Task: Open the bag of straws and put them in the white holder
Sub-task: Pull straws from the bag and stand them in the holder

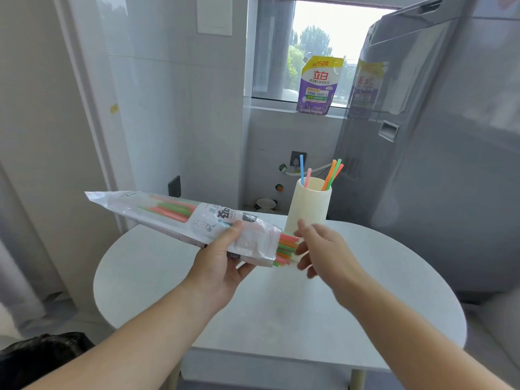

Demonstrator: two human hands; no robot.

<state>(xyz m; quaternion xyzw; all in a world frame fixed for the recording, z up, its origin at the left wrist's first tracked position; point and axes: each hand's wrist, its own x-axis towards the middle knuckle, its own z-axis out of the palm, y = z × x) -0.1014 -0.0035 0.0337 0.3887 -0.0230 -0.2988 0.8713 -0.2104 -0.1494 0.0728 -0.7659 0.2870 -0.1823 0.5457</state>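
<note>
Detergent pouch (319,85) on windowsill (270,107) — grey appliance (436,136), perhaps a washer, alongside

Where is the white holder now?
Head view, right of centre: the white holder stands upright at the far edge of the table, just behind the right hand and the open end of the bag.

A round white table (146,280) stands near. Daylight enters the far window (326,35). A tall grey appliance (439,170) fills the right.

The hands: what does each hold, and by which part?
Left hand grips the straw bag near its open end. Right hand holds nothing; its fingers reach toward the protruding straws.
</note>
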